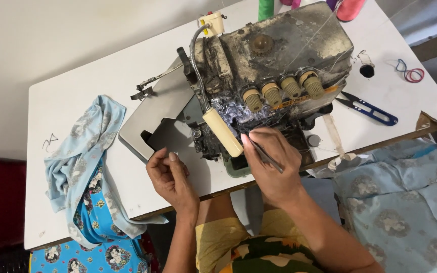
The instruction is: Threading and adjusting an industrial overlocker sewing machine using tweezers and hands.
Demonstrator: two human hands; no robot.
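A worn, grimy overlock sewing machine [279, 55] stands on a white table [77, 101]. My right hand [274, 164] holds thin metal tweezers [266, 155] at the machine's open lower front, next to a cream lamp head [222, 132] on a flexible neck. My left hand [170, 177] rests with curled fingers on the edge of the grey swung-out cover plate [150, 114], holding nothing that I can see. Four cream tension dials [281, 88] line the machine's front.
A light blue printed cloth [84, 167] hangs over the table's left front edge. Blue thread snips [367, 107] and rubber bands [410, 73] lie at the right. More blue printed fabric [405, 202] is piled at the lower right. Thread cones [350, 7] stand behind the machine.
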